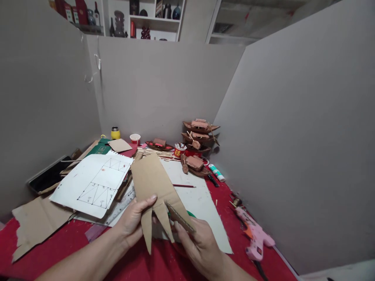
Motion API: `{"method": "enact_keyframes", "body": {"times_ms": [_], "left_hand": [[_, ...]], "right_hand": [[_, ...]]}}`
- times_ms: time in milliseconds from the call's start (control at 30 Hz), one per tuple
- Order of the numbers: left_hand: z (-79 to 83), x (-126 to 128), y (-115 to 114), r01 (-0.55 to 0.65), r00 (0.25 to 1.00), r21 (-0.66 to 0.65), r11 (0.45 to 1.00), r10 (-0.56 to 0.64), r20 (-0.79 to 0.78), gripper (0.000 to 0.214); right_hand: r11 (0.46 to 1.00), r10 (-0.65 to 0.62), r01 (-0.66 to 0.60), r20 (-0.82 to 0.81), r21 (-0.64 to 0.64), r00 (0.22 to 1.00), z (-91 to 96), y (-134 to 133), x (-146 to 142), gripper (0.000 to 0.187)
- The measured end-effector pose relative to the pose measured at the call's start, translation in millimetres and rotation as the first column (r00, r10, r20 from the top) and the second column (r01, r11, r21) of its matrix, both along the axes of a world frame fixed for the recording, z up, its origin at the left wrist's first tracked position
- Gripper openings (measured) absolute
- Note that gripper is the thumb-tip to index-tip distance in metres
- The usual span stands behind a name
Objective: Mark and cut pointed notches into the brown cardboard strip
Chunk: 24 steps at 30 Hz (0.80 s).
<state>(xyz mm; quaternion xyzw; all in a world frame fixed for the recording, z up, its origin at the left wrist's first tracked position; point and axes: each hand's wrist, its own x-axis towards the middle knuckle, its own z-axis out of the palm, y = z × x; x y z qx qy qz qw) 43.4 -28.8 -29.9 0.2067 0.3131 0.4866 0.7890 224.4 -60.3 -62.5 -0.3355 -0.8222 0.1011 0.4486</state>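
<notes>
A piece of brown cardboard [155, 175], cut along its near end into pointed, tooth-like strips, is held up over the table. My left hand [133, 218] grips its near left edge, thumb on top and fingers underneath. At the near right corner, my right hand [202, 244] is closed on a strip of the cardboard that is bent up, its corrugated edge showing. Most of the right fingers are hidden. Behind the cardboard, beside the right hand, shows a bit of something green [191, 214], mostly hidden.
Left lie a paper with a line drawing [96, 183], a ruler [124, 206] and torn cardboard [43, 222]. A pencil [184, 186] rests on a white sheet [205, 210]. Model boats [200, 125] are stacked behind. A pink glue gun [254, 234] lies right, near the grey partition [299, 136].
</notes>
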Motion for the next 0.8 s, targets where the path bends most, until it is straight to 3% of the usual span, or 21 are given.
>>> {"method": "enact_keyframes", "body": {"times_ms": [100, 167, 267, 367, 433, 500, 567, 600, 700, 800], "left_hand": [[7.8, -8.9, 11.5, -0.186, 0.982, -0.006, 0.982, 0.186, -0.020, 0.016], [16.0, -21.5, 23.8, -0.369, 0.930, -0.014, 0.929, 0.369, -0.001, 0.009], [27.9, -41.1, 37.1, -0.505, 0.861, 0.011, 0.863, 0.503, 0.071, 0.012], [33.6, -49.8, 36.2, -0.478, 0.876, 0.050, 0.877, 0.473, 0.093, 0.010], [33.7, -49.3, 31.1, -0.426, 0.904, 0.089, 0.900, 0.421, 0.072, 0.009], [32.3, -46.9, 26.1, -0.381, 0.925, 0.125, 0.916, 0.377, 0.053, 0.008], [30.4, -44.2, 22.5, -0.332, 0.943, 0.159, 0.930, 0.333, 0.027, 0.010], [29.4, -43.0, 21.1, -0.303, 0.952, 0.178, 0.936, 0.306, 0.012, 0.013], [25.9, -38.8, 17.1, -0.211, 0.972, 0.230, 0.950, 0.229, -0.055, 0.024], [21.2, -32.6, 12.4, -0.105, 0.980, 0.269, 0.957, 0.145, -0.133, 0.033]], "right_hand": [[0.998, -0.007, 0.006, 0.018, 0.064, 1.000, -0.7, -5.6, -1.3, 0.019], [0.994, 0.011, -0.016, 0.044, 0.110, 0.999, -2.0, -9.7, -3.7, 0.020], [0.977, 0.161, -0.179, 0.144, 0.117, 0.976, -8.4, -9.8, -10.0, 0.019], [0.915, 0.375, -0.397, 0.208, 0.073, 0.903, -15.6, -4.0, -14.5, 0.023], [0.899, 0.412, -0.430, 0.177, 0.081, 0.894, -15.1, -2.1, -12.1, 0.040], [0.941, 0.325, -0.329, 0.062, 0.082, 0.944, -8.8, -3.9, -5.4, 0.048], [0.989, 0.136, -0.143, -0.139, -0.044, 0.981, 1.2, -7.2, 2.0, 0.027], [0.986, 0.036, -0.074, -0.242, -0.151, 0.970, 6.4, -8.3, 4.9, 0.019], [0.899, -0.178, -0.033, -0.434, -0.437, 0.883, 18.2, -6.3, 8.1, 0.028], [0.823, -0.223, -0.098, -0.476, -0.559, 0.851, 21.2, -0.3, 6.2, 0.035]]}}
